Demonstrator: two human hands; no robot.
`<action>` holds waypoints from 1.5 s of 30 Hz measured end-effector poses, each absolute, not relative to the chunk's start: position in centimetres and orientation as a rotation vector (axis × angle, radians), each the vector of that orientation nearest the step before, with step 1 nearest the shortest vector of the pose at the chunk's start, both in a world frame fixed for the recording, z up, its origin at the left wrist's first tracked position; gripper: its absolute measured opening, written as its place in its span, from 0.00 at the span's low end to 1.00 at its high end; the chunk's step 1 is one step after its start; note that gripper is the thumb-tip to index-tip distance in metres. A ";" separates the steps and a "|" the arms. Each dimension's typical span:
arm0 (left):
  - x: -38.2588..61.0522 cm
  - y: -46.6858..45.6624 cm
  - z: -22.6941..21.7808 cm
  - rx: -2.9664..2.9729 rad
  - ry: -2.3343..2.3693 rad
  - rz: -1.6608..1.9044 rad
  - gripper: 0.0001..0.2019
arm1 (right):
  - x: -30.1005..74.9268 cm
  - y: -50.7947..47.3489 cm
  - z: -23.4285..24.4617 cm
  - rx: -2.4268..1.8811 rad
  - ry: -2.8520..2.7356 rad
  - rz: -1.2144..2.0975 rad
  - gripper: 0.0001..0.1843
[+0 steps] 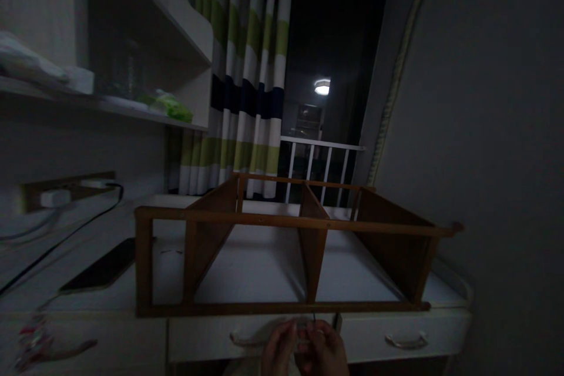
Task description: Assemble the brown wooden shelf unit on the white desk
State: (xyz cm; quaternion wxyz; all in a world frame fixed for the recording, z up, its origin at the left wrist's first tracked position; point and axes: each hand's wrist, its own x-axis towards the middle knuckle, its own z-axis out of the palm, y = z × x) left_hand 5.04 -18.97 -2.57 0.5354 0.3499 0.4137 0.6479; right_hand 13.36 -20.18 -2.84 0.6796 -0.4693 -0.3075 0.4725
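A brown wooden shelf frame (259,220) lies on its side on the white desk (247,258), with inner boards dividing it into compartments. Below its front rail, by the desk's drawers, my left hand (278,348) and my right hand (326,348) are close together with curled fingers. A thin dark pin-like piece (314,317) sticks up from the right fingertips; its exact kind is too small and dim to tell. Between the two hands something small and pale shows, and I cannot make it out. Neither hand visibly touches the frame.
On the desk's left lies a dark phone (99,267) with a cable. A power strip (68,191) is on the left wall, below a white shelf (154,114). Drawer handles (408,341) protrude in front. A striped curtain (247,82) hangs behind.
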 end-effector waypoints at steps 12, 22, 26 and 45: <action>4.9 -19.7 -1.1 0.834 0.997 1.547 0.23 | 13.1 -20.8 -1.7 -1.129 -0.668 0.933 0.27; 4.7 -19.6 -1.2 0.887 0.999 1.567 0.22 | 13.4 -20.5 -2.1 -1.095 -0.691 0.978 0.27; 4.2 -19.6 -0.7 0.939 0.967 1.472 0.21 | 13.4 -20.3 -2.6 -1.097 -0.698 1.005 0.26; 4.7 -19.3 -1.0 0.880 1.010 1.571 0.22 | 13.5 -19.8 -2.4 -1.052 -0.616 1.080 0.25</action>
